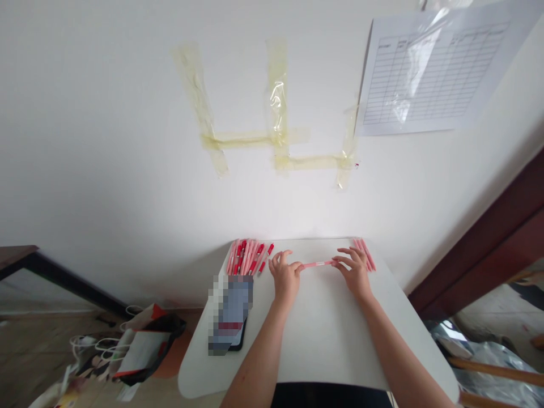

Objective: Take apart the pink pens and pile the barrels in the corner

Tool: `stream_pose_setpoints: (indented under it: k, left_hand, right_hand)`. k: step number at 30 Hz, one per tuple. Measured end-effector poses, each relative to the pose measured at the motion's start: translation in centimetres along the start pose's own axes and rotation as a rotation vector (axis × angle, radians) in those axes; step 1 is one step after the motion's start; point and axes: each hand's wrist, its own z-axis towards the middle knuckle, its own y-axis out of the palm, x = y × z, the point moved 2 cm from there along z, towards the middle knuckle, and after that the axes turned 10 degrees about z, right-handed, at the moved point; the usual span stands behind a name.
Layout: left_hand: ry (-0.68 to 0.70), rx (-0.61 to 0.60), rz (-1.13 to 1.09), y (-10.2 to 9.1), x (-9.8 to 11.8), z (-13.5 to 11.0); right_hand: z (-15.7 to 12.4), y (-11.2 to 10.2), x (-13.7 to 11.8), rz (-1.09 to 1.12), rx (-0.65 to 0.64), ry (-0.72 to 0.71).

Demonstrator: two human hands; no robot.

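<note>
This camera rides on the person's head (up high, like eyes) and looks forward and down. It is close above the left hand [285,277] and right hand [355,275] on the counter [323,340], facing the white wall [127,170] at the far side.

Your left hand [285,279] and your right hand [355,273] cover both ends of the pink pen [317,264], so you can't see its tips. The red-clipped pens [244,258] at the far left corner of the tabletop [323,340] overlap too tightly to count, and your right hand partly hides the pink pens [365,254] at the far right corner. The phone [230,315] has its screen blurred out. The writing on the wall sheet [437,73] is too small to read, and the bottom edge cuts off your arms [259,354].
</note>
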Motion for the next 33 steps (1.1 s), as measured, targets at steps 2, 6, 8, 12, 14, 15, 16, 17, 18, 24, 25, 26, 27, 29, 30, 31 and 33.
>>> stream_pose_setpoints:
  k: [2,6,8,12,14,15,16,17,18,24,25,26,27,29,30,31,33]
  left_hand:
    - [-0.013,0.016,-0.005,-0.06,-0.04,0.10]
    - [-0.038,0.043,-0.016,-0.02,-0.17,0.19]
    - [-0.037,0.051,-0.023,0.02,-0.21,0.20]
    - [-0.030,0.048,-0.030,0.17,-0.25,0.15]
    - [-0.032,0.043,-0.029,0.24,-0.22,0.10]
    - [-0.033,0.040,-0.028,0.26,-0.19,0.07]
    - [-0.034,0.036,-0.029,0.27,-0.15,0.04]
    - [-0.036,0.033,-0.030,0.26,-0.12,0.01]
    - [-0.039,0.028,-0.031,0.26,-0.10,-0.01]
    - [-0.049,0.013,-0.030,0.29,-0.19,0.04]
    - [-0.049,0.022,-0.029,0.31,-0.22,0.05]
    - [-0.048,0.032,-0.028,0.33,-0.24,0.05]
    - [-0.045,0.040,-0.029,0.35,-0.25,0.04]
    - [-0.035,0.051,-0.029,0.40,-0.25,0.02]
    - [-0.030,0.053,-0.029,0.42,-0.25,0.00]
    - [-0.028,0.055,-0.029,0.44,-0.25,-0.01]
    - [-0.025,0.058,-0.028,0.47,-0.26,-0.02]
  right_hand:
    - [-0.06,0.14,0.14,-0.014,-0.012,0.027]
    - [-0.10,0.26,0.17,-0.032,-0.036,0.073]
    - [-0.09,0.23,0.03,-0.020,-0.045,0.076]
    - [-0.04,0.16,-0.23,0.015,-0.037,0.074]
    - [-0.03,0.18,-0.27,0.028,-0.026,0.077]
    - [-0.04,0.19,-0.28,0.033,-0.022,0.076]
    - [-0.04,0.21,-0.29,0.038,-0.022,0.073]
    - [-0.04,0.22,-0.29,0.042,-0.025,0.069]
    - [-0.04,0.23,-0.29,0.047,-0.029,0.065]
    - [-0.07,0.07,-0.17,0.048,-0.044,0.067]
    - [-0.10,0.06,-0.12,0.044,-0.049,0.075]
    - [-0.13,0.06,-0.06,0.039,-0.052,0.087]
    - [-0.17,0.08,0.01,0.034,-0.053,0.102]
    - [-0.27,0.14,0.16,0.023,-0.048,0.136]
    - [-0.31,0.18,0.24,0.017,-0.044,0.151]
    - [-0.34,0.22,0.30,0.013,-0.044,0.160]
    - [-0.35,0.30,0.38,0.015,-0.049,0.158]
